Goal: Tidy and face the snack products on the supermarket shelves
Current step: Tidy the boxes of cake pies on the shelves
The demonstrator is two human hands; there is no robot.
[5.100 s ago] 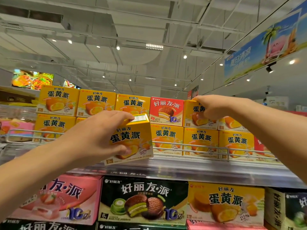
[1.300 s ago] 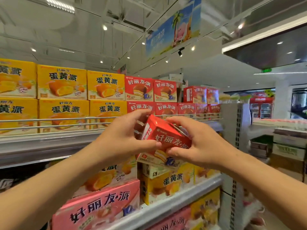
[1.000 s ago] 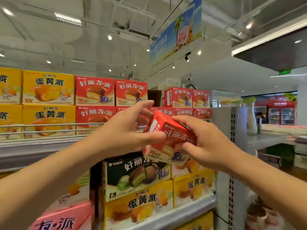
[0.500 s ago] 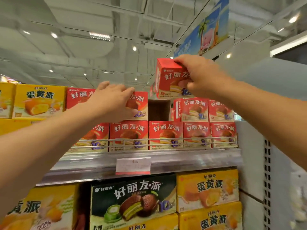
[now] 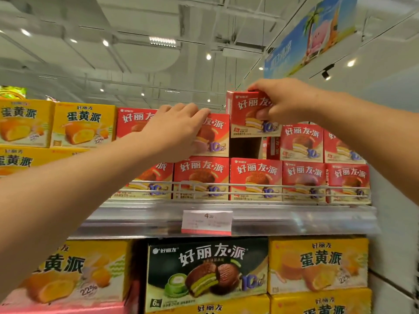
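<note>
The right hand [image 5: 286, 103] is gripping a red box [image 5: 249, 114] from above, holding it over a dark gap [image 5: 246, 147] in the upper row of red boxes [image 5: 301, 142]. The left hand [image 5: 174, 130] is lying with relaxed fingers on a neighbouring box [image 5: 214, 137]. A wire rail [image 5: 249, 189] is running along the shelf [image 5: 136, 220], with a price tag [image 5: 206, 222] below.

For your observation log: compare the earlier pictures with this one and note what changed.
The right hand has carried the red box up from chest height to the gap in the top row; the left hand let go and now rests on a shelved box. Other rows unchanged.
</note>
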